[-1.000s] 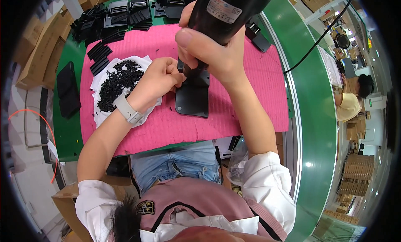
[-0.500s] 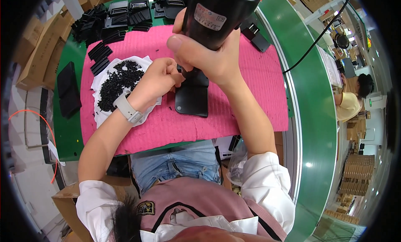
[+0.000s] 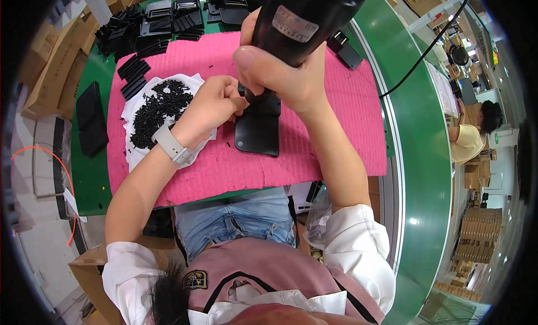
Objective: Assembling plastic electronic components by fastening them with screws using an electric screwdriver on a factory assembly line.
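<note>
My right hand (image 3: 286,78) is wrapped round a black electric screwdriver (image 3: 330,22), held leaning, its lower end down at a black plastic part (image 3: 256,135). That part is flat with rounded corners and lies on a pink foam mat (image 3: 342,129). Close beside the tool's lower end, my left hand (image 3: 216,103) has its fingers pinched together at the part's upper left edge. Whatever is between those fingertips is hidden. The tool's tip is also covered by my hands. Left of my left wrist, many small black screws (image 3: 148,120) lie heaped on a white cloth (image 3: 131,109).
Black slotted pieces (image 3: 133,73) lie at the mat's upper left corner, with more black parts (image 3: 171,17) along the far table edge. A black part (image 3: 92,120) rests on the green table at left. Another black part (image 3: 344,50) lies upper right. A co-worker (image 3: 476,131) sits far right.
The screwdriver's upper end has tipped a little to the right, and my right hand has shifted slightly with it. My left hand and the black part stay almost where they were.
</note>
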`<state>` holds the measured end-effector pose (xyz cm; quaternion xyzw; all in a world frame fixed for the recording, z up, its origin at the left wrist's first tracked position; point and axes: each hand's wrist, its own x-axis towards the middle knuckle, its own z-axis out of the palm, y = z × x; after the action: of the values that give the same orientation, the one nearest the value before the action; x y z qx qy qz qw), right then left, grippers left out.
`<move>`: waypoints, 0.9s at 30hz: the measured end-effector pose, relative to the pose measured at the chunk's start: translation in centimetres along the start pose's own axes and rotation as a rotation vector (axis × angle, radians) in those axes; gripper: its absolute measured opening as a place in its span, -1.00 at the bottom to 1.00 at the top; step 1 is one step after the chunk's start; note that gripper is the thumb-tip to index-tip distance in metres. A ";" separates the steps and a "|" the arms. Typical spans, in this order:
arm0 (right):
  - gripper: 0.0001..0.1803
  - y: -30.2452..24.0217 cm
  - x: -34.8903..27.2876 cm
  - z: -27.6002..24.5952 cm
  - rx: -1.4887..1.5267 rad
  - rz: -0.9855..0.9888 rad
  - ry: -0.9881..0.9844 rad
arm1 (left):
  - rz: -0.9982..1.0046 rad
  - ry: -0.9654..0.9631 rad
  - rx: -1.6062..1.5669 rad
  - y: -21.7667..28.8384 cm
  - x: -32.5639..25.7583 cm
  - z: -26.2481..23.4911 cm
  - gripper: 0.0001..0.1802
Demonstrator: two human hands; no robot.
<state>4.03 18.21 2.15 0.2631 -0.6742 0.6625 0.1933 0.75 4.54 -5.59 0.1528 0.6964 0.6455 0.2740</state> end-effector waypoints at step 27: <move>-0.59 -1.2 -1.4 -4.7 0.607 -0.283 0.071 | 0.284 -0.091 -0.120 2.2 -3.0 -0.3 -0.78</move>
<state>5.44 23.01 2.52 0.3764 -0.3955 0.8085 0.2197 2.66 2.84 -2.90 0.2622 0.6147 0.7107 0.2199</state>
